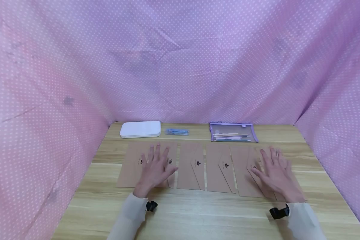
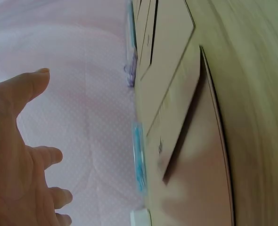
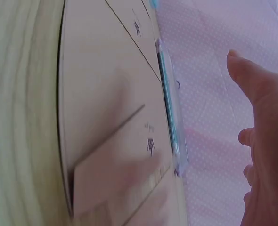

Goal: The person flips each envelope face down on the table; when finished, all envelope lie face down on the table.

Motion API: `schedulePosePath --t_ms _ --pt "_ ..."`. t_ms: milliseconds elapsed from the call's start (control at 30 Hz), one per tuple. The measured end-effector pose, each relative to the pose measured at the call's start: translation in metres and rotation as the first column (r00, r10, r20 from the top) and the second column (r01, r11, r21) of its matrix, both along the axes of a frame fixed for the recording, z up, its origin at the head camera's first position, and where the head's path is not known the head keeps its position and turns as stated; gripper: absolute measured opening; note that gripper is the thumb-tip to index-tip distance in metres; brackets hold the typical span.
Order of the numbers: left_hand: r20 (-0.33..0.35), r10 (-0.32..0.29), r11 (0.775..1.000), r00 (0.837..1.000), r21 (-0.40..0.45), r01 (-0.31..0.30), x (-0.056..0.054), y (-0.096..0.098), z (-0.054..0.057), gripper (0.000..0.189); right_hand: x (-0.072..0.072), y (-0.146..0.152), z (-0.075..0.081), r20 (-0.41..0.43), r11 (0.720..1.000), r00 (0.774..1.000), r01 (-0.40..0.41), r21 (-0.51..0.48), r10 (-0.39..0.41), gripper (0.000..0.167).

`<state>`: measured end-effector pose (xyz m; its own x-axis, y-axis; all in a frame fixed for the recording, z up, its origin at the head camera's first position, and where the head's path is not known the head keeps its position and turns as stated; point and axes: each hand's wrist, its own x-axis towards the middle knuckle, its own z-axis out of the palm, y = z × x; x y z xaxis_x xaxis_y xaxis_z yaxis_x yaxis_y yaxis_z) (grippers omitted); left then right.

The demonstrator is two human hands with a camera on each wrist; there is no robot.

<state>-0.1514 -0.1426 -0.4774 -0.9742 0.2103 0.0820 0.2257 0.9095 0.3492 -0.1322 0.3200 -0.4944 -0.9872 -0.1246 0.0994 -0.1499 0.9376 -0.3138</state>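
Observation:
Several brown paper envelopes (image 1: 185, 166) lie side by side in a row across the wooden table, with pointed flaps and small dark crown prints. Above the leftmost ones my left hand (image 1: 154, 170) is spread, fingers extended and holding nothing. The left wrist view shows this hand (image 2: 16, 155) raised off an envelope (image 2: 205, 155) whose flap stands slightly up. My right hand (image 1: 276, 175) is likewise spread over the rightmost envelopes, partly hiding them. In the right wrist view, a gap separates that hand (image 3: 268, 127) from the envelope (image 3: 101, 80) underneath, which lies in shadow.
Behind the row sit a white case (image 1: 141, 129), a small clear packet with blue items (image 1: 177, 132), and a purple-edged see-through zip pouch (image 1: 232, 128) with pens inside. Pink dotted cloth (image 1: 180, 73) hangs around the table's back and sides. Wooden tabletop (image 1: 192, 213) shows in front.

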Motion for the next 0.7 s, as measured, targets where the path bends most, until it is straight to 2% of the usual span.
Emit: schedulePosePath --t_ms 433,700 --pt "-0.008 -0.066 0.998 0.998 -0.009 0.066 0.002 0.031 0.006 0.088 0.013 0.028 -0.005 0.011 0.996 0.997 0.075 -0.044 -0.075 0.093" --pt "0.037 -0.113 0.993 0.993 -0.033 0.114 0.004 0.055 0.003 0.087 0.021 0.040 -0.017 0.034 0.994 0.996 0.088 -0.064 -0.086 0.090"
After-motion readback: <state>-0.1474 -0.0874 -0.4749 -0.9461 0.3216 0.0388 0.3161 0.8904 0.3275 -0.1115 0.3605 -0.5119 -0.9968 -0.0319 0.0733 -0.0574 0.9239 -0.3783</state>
